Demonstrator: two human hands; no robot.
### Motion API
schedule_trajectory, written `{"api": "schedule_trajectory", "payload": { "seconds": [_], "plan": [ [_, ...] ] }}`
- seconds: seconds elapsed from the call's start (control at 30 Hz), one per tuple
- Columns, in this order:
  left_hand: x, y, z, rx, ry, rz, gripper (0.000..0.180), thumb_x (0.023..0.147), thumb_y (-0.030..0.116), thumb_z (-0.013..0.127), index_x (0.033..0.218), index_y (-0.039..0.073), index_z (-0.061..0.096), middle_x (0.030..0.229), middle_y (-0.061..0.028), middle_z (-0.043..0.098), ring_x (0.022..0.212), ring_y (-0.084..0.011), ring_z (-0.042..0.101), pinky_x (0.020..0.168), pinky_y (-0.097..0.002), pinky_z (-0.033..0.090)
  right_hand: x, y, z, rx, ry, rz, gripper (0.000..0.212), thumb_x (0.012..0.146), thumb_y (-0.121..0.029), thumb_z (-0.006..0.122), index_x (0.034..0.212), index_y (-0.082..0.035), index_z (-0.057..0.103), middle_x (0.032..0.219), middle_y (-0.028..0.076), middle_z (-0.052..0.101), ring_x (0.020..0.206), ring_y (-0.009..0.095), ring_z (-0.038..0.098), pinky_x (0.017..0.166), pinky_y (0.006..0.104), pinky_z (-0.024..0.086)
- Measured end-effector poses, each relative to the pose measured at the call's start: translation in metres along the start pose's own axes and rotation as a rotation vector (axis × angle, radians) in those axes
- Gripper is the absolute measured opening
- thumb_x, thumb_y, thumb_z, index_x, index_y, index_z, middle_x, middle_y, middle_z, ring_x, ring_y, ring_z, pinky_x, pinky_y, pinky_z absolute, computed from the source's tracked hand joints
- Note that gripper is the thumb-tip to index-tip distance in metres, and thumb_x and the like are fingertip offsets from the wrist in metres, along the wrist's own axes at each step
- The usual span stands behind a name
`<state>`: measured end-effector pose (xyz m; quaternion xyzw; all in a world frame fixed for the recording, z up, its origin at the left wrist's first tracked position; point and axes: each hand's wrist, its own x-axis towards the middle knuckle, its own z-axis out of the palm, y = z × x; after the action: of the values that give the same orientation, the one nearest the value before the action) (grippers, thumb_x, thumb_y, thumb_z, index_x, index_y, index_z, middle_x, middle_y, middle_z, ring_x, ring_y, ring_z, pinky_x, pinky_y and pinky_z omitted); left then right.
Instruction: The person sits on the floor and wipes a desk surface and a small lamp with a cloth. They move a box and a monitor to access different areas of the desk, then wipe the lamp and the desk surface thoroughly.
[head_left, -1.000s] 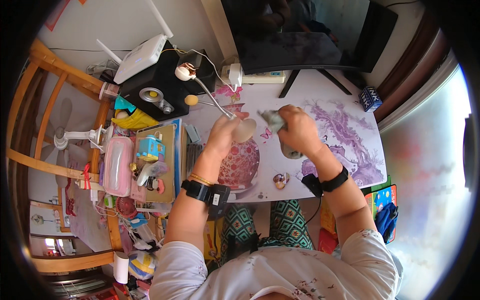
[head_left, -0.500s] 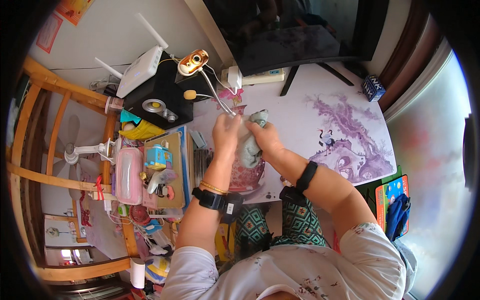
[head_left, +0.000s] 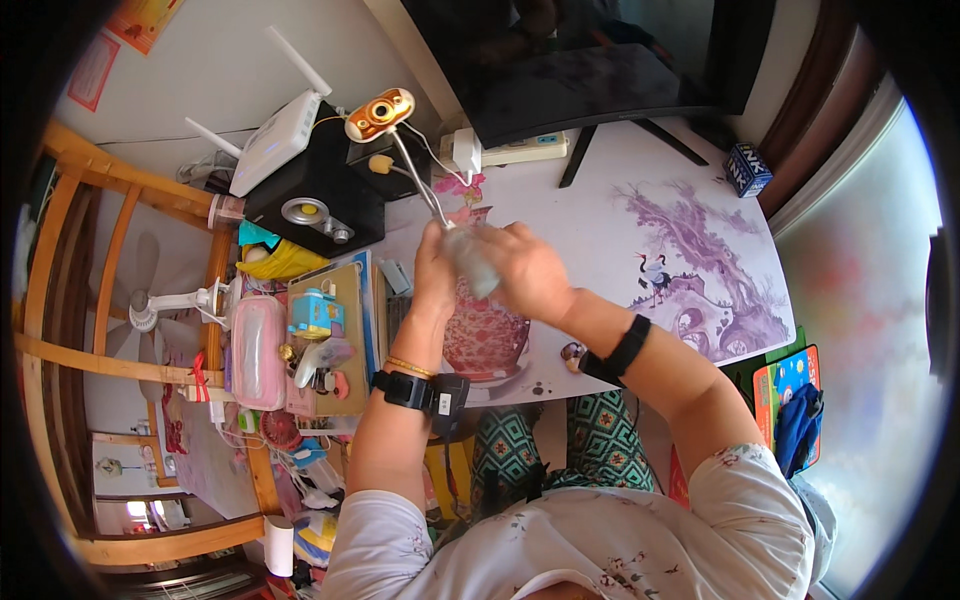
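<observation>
We judge the step in hand to be wiping down the lower end of a gooseneck webcam stand [head_left: 412, 170], whose gold-and-white webcam [head_left: 381, 114] tips up and away from us toward the black speaker [head_left: 318, 210]. Our left hand [head_left: 433, 268] is closed around the bottom of the metal neck, fingers curled in, and seems to steady it above the counter [head_left: 590, 240]. Our right hand [head_left: 530, 272] is curled over a bunched grey-green cloth [head_left: 478, 268], gripping it right up against the left hand; some blur there keeps us from telling how each finger sits. The stand's foot is hidden behind cloth and hands, so we cannot say how much of it has been wiped. A small foam-tipped microphone [head_left: 381, 163] branches off beside the neck.

The next move, as we read it, calls for a firm left hold and a light turn of the foot, so that the cloth reaches its rim and underside. We would keep the pressure gentle, since the neck could bend and swing the webcam into the speaker
</observation>
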<state>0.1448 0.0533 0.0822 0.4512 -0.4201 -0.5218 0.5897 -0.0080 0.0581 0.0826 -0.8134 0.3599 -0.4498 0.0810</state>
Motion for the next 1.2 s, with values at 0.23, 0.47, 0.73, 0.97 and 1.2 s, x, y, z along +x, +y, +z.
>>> {"api": "schedule_trajectory", "payload": {
  "seconds": [0.23, 0.47, 0.73, 0.97, 1.2],
  "plan": [
    [0.0, -0.004, -0.026, 0.192, -0.029, 0.089, 0.026, 0.092, 0.007, 0.04, 0.117, 0.0, 0.046, 0.127, -0.013, 0.048, 0.109, -0.0182, 0.05, 0.093, -0.0308, 0.039, -0.012, 0.009, -0.014, -0.21, -0.363, -0.201, 0.027, 0.063, -0.015, 0.062, 0.09, -0.012, 0.062, 0.11, 0.0, 0.058, 0.09, 0.019, 0.053, 0.07, 0.0327, 0.049],
    [0.006, 0.007, -0.042, -0.048, -0.257, -0.015, 0.03, 0.094, 0.009, 0.039, 0.123, 0.003, 0.044, 0.135, -0.0117, 0.041, 0.126, -0.0217, 0.035, 0.103, -0.0345, 0.029, 0.016, 0.055, -0.015, 0.593, -0.25, 0.646, 0.025, 0.073, -0.014, 0.064, 0.096, -0.005, 0.062, 0.094, 0.007, 0.062, 0.083, 0.019, 0.059, 0.074, 0.0306, 0.047],
    [0.015, 0.01, -0.049, -0.181, -0.381, -0.029, 0.033, 0.092, 0.008, 0.043, 0.124, 0.0, 0.044, 0.143, -0.0131, 0.028, 0.129, -0.0225, 0.032, 0.106, -0.0373, 0.027, 0.045, 0.045, 0.004, 1.172, -0.74, 0.663, 0.047, 0.073, -0.026, 0.068, 0.109, 0.002, 0.056, 0.098, 0.009, 0.061, 0.092, 0.018, 0.055, 0.085, 0.0293, 0.042],
    [0.011, 0.007, -0.05, -0.258, -0.4, -0.069, 0.037, 0.092, 0.009, 0.043, 0.127, -0.002, 0.041, 0.139, -0.0144, 0.035, 0.126, -0.0222, 0.036, 0.105, -0.0364, 0.028, 0.028, 0.044, 0.013, 0.631, -0.46, 0.185, 0.033, 0.066, -0.017, 0.07, 0.093, -0.002, 0.06, 0.092, 0.014, 0.062, 0.086, 0.028, 0.059, 0.078, 0.0351, 0.046],
    [0.003, 0.011, -0.04, -0.037, -0.344, -0.11, 0.029, 0.093, 0.012, 0.045, 0.12, 0.002, 0.046, 0.11, -0.0052, 0.054, 0.102, -0.0147, 0.052, 0.093, -0.0294, 0.039, 0.028, 0.047, -0.007, 0.696, -0.316, 0.387, 0.043, 0.063, -0.01, 0.069, 0.104, -0.002, 0.059, 0.097, 0.017, 0.06, 0.092, 0.032, 0.057, 0.082, 0.0364, 0.046]
  ]
}}
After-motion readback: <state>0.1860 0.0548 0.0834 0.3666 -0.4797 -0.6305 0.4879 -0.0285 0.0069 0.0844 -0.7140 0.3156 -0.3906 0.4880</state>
